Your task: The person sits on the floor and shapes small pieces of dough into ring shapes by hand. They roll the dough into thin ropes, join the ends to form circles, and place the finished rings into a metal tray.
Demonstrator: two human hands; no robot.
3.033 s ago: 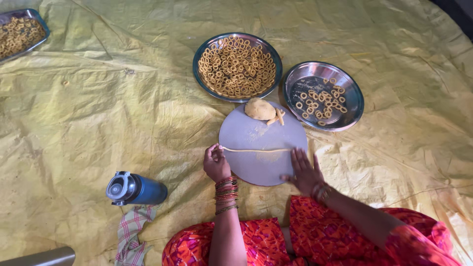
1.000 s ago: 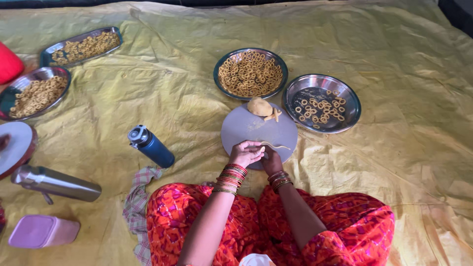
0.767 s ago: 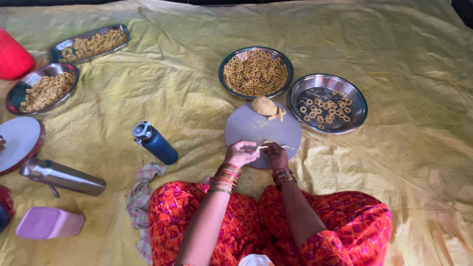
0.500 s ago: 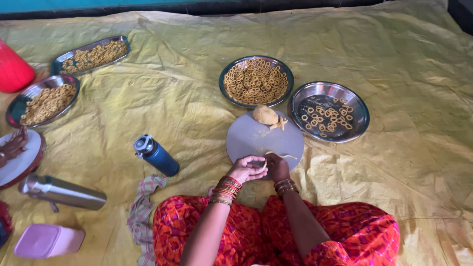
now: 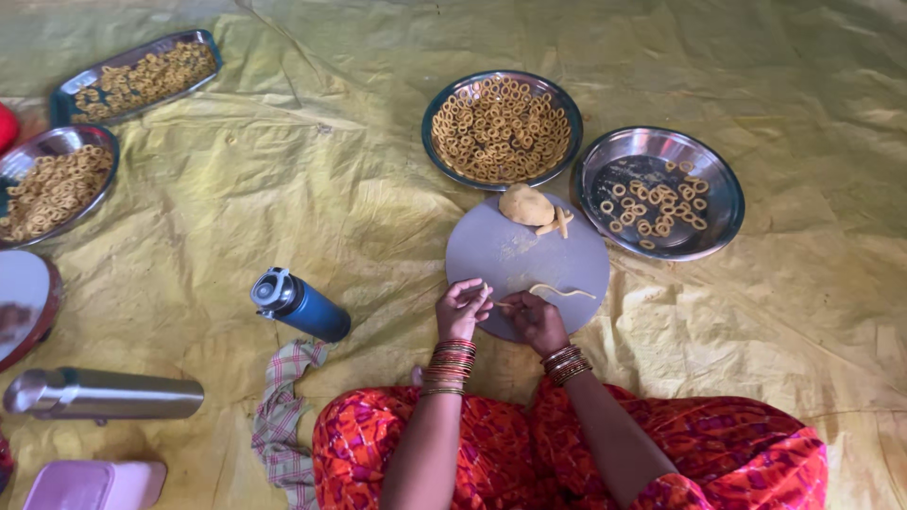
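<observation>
Pale dough strand [image 5: 559, 292] lies on the round board [image 5: 501, 247], long axis left-right, extending right from the right hand [image 5: 535, 319]. Both hands pinch its near end; left hand [image 5: 463, 308] also grasps it.

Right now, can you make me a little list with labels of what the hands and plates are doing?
left hand: pinching one end of a thin dough strip
right hand: on the strip, over the round grey board
dough ball: at the board's far edge
full steel plate: heaped with dough rings
second steel plate: only some rings
blue bottle: lying left of the board
floor: yellow sheet
</observation>
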